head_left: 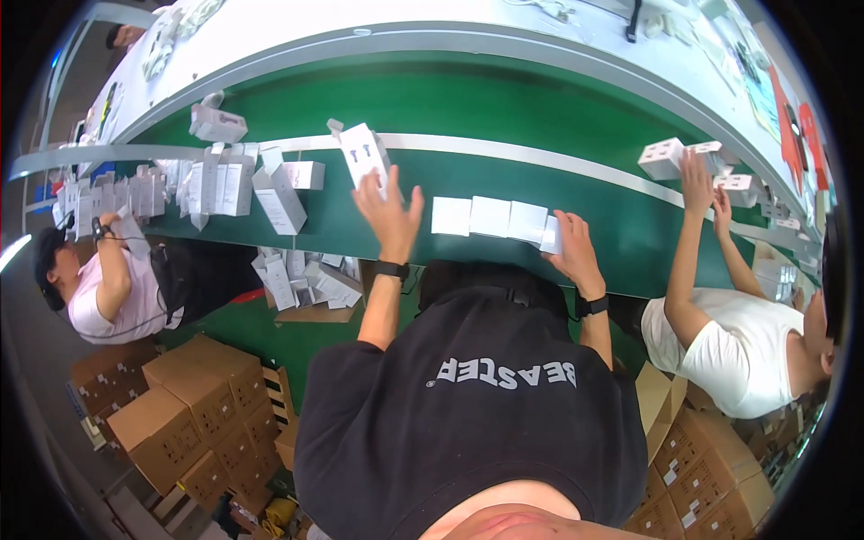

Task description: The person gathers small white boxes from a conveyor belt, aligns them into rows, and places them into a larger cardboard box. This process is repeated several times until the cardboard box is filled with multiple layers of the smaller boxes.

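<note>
Person's two hands at a green desk (621, 243), seen from above. The left hand (389, 216) lies over the near end of a printed white carton (362, 151), which is tilted and has a raised flap at its far end; the left grip is released, its thumb spread away from the other fingers. The right hand (576, 250) touches the rightmost piece of a row of white pieces (490, 217) lying directly before the torso; whether the right grip clasps this piece or only steadies it cannot be told.

To the left on the desk, a tall white box (280, 205) stands with its flap up, beside a group of upright white boxes (225, 184); their interiors are hidden. Below the desk edge, an open brown box (315, 315) contains a loose heap of small white cartons (310, 281). Large brown shipping boxes (193, 396) are stacked on the floor at lower left, their contents out of sight. At right, a co-worker's hand (695, 187) touches white boxes at the far side (663, 158).
</note>
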A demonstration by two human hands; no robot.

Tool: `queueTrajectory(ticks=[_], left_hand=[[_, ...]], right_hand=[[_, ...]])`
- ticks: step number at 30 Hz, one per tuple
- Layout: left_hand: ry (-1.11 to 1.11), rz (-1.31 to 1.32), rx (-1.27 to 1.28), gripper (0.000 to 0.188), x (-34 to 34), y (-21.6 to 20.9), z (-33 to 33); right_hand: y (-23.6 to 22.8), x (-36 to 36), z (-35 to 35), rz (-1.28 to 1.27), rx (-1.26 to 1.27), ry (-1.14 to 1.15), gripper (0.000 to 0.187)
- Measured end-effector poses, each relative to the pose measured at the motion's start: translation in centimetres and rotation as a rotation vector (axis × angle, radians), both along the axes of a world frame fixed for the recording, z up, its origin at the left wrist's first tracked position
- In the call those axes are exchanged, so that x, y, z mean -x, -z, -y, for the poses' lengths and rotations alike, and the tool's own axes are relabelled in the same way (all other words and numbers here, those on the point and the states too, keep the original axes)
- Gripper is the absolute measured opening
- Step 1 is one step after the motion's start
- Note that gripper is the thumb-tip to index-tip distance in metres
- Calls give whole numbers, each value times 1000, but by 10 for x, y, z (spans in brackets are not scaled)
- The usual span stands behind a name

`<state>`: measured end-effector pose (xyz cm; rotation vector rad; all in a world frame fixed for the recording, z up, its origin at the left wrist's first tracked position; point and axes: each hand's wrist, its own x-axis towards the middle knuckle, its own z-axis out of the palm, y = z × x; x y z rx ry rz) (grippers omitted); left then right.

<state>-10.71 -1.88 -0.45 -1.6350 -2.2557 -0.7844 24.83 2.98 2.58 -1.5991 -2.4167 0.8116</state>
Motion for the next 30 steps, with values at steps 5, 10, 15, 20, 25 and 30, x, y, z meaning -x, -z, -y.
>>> queueTrajectory(ticks=[5, 10, 15, 20, 25, 30], left_hand=[[-132, -68, 269, 82, 21, 44, 19], [-85, -40, 284, 93, 34, 68, 18], [-104, -138, 326, 96, 66, 68, 19], [-42, -175, 358, 91, 84, 57, 25], [80, -32, 97, 80, 56, 8, 16], [467, 374, 245, 72, 5, -3, 32]], right_hand=[[3, 7, 2, 29, -129, -35, 92], [20, -2, 9, 48, -95, -1, 97], [2, -9, 0, -116, 42, -16, 99], [1, -73, -105, -154, -262, 258, 101], [42, -147, -225, 361, -562, 499, 86], [87, -182, -258, 530, -831, 342, 47]])
